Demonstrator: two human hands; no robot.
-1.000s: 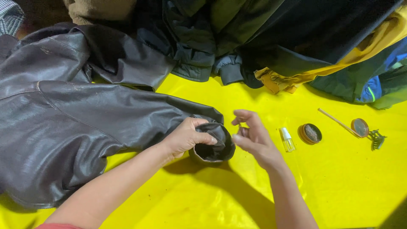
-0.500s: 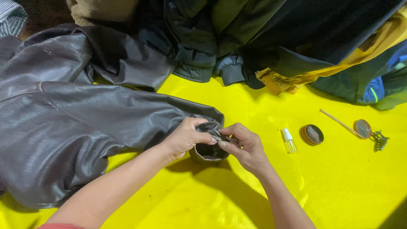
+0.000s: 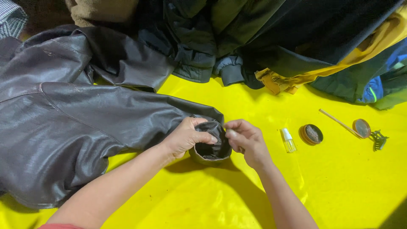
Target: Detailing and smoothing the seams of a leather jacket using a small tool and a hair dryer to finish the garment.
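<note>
Left hand [image 3: 186,136] grip: thumb and fingers pinched on the near-left rim of the sleeve cuff [image 3: 210,144], thumb over the edge, fingers curled behind it. Right hand [image 3: 248,142] grip: fingertips pressed together on the cuff's right rim, directly opposite the left. The two hands are almost touching across the opening.

Cuff belongs to a dark brown leather jacket [image 3: 72,127] laid flat on the yellow sheet [image 3: 339,191]. Jacket fills the left half of the view; sleeve runs from upper left down to centre. Cuff end is turned up so the opening faces the camera, dark lining visible inside. Cuff sits at centre of frame, resting on the sheet.

Right of the hands, all lying on the sheet:
- small clear spray bottle [image 3: 288,140], on its side, just beside the right hand
- open round tin [image 3: 311,134] with dark content, next to the bottle
- thin wooden stick [image 3: 337,120], angled, its far end touching a round lid [image 3: 361,128]
- small dark comb-like tool [image 3: 378,139] touching the lid's right side

Along the top edge: heap of garments [image 3: 263,38], dark green, navy, mustard yellow and blue, overlapping the sheet. Tan fabric [image 3: 101,10] at top left, behind the leather jacket's collar area.
</note>
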